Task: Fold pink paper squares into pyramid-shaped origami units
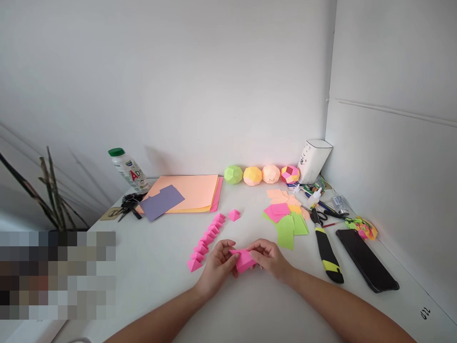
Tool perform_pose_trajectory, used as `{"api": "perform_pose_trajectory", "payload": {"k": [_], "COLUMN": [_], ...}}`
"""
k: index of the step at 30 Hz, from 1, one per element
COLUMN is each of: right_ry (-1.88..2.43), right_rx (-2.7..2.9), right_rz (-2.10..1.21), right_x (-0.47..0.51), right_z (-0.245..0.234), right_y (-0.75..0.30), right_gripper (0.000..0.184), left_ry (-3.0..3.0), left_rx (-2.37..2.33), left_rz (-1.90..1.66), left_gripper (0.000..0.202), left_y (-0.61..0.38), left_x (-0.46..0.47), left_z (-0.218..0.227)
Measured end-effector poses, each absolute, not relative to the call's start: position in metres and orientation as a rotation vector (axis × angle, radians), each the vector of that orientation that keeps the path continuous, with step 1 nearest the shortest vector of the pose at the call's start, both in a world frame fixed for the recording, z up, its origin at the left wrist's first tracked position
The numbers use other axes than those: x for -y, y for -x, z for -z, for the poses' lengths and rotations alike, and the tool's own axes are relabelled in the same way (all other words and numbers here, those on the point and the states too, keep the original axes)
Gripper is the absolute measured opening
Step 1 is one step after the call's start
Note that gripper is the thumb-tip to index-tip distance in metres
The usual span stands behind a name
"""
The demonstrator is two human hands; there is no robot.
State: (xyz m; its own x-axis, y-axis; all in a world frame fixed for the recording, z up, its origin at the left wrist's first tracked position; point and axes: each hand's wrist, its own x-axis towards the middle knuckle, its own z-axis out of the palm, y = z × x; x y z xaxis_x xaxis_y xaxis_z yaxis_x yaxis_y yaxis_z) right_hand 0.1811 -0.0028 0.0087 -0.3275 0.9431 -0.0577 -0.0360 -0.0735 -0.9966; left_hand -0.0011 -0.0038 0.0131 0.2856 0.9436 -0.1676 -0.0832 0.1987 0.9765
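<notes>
Both my hands meet over the white table (150, 267) near its front middle, pinching a folded pink paper piece (243, 260). My left hand (217, 267) grips its left side with curled fingers. My right hand (268, 258) pinches its right side. Just left of my hands a row of several small folded pink paper units (207, 238) runs diagonally, and one more pink unit (234, 215) lies apart behind them.
Loose pink, green and orange paper squares (285, 216) lie right of centre. A utility knife (329, 255), black phone (367, 259), scissors and glue sit at right. Coloured paper balls (253, 176) line the back wall. Large paper sheets (189, 193), a bottle (127, 169) and keys are back left.
</notes>
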Motion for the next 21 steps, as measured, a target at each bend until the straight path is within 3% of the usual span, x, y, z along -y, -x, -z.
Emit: {"api": "perform_pose_trajectory", "payload": {"k": [7,14,21], "right_ry": [1.082,1.084,1.162], "right_rx": [1.351,1.411,1.523], "right_rz": [-1.548,-1.614,-1.613], "right_x": [-0.003,-0.003,-0.001], "right_z": [0.0,0.004,-0.002], "right_y": [-0.184,-0.185,-0.185], "right_gripper": [0.026,0.051,0.025], "left_ry": [-1.198,-1.456,-1.635], "left_rx": [-1.015,-1.129,-0.85], "left_rz": [-0.952,-1.119,-1.059], "left_gripper": [0.032,0.019,0.011], "left_y": [0.001,0.006,0.007], "left_x": [0.009,0.011,0.008], "left_z": [-0.003,-0.001,-0.004]}}
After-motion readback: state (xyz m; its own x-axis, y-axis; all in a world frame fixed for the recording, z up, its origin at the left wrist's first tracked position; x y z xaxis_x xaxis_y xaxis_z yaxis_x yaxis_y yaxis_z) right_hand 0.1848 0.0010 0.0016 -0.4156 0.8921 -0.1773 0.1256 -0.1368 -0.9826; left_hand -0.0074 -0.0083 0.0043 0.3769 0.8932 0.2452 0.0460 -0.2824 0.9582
